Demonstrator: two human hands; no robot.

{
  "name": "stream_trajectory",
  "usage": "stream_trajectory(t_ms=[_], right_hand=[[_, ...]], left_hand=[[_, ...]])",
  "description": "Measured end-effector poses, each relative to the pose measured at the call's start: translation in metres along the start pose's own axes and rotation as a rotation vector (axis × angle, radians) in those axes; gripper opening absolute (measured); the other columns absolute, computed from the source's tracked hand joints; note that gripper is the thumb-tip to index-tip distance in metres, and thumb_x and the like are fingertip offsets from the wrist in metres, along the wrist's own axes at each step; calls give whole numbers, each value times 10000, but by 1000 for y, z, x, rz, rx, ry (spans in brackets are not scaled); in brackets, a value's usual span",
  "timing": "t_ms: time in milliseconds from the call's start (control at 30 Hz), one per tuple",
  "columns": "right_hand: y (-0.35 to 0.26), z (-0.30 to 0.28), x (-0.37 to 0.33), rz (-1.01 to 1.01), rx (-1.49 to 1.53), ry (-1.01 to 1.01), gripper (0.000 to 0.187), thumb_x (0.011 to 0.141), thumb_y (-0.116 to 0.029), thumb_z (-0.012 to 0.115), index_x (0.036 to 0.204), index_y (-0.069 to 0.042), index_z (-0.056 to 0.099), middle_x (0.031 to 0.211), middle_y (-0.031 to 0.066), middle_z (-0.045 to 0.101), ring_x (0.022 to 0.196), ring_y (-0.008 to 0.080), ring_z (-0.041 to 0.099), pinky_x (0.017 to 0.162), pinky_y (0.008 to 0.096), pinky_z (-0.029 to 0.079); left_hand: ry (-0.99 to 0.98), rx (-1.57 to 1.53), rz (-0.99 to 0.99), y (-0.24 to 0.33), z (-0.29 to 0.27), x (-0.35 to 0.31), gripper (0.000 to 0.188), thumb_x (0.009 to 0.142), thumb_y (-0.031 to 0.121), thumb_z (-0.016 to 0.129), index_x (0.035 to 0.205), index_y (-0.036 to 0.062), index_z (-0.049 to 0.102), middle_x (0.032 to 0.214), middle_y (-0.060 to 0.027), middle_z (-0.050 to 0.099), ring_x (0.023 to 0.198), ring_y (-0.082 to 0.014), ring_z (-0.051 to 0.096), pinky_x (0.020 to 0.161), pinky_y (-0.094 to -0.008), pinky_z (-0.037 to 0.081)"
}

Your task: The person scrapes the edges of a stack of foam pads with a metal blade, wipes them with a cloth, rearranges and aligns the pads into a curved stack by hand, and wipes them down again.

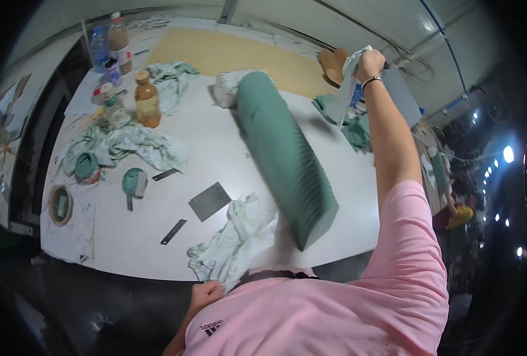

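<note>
My right hand (370, 64) is raised at the far right, closed on a thin whitish sheet (342, 98) that looks like plastic film and hangs down. Below it lies crumpled green cloth (355, 129). At the table's near edge my left hand (207, 292) is closed in a fist, against a white cloth with green stains (239, 234). Whether its fingers grip that cloth is hidden. Between the hands, a long green bundle (281, 151) with a ridged right side lies slantwise. Its far end rests by a white wrapped bundle (225, 89).
Left of the bundle lie a grey metal plate (210, 202), a dark flat strip (173, 232), a green-smeared lid with a scraper (134, 183) and a tape roll (61, 205). Stained rags (133, 145), a brown bottle (147, 99) and several other bottles stand farther back. Tan board (228, 56) covers the rear.
</note>
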State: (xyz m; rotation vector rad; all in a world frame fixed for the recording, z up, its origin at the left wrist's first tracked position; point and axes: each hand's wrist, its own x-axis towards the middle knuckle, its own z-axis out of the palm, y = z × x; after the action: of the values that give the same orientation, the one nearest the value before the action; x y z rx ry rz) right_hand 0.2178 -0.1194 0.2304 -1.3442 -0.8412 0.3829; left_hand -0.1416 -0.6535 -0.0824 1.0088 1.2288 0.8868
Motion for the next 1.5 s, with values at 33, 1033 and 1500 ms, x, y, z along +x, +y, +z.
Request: stream_trajectory(t_ms=[33,1033,1500], right_hand=[[3,20,5,-54,-95,-45,177,841,-12,492,850,55,656,854,154,663,736,244,620,659,379,494],[28,328,-204,-67,371,-1301,517,908,11,532,1421,-2,478,1381,82,562,1251,199,502,1068,337,370],[120,343,-246,-579,-774,-1345,398,814,-173,583,1168,-11,667,1123,230,680,1073,359,645,917,402,505]], left_hand=[[-63,-38,-48,7,4,8,128,870,76,654,814,-39,649,599,-17,551,585,-31,474,520,-249,396],[114,-68,-162,48,39,41,172,906,155,678,936,-13,704,679,-32,647,658,-53,565,584,-261,458],[163,-190,-203,24,45,25,140,933,140,672,953,5,702,716,-9,662,662,-53,577,611,-243,469]])
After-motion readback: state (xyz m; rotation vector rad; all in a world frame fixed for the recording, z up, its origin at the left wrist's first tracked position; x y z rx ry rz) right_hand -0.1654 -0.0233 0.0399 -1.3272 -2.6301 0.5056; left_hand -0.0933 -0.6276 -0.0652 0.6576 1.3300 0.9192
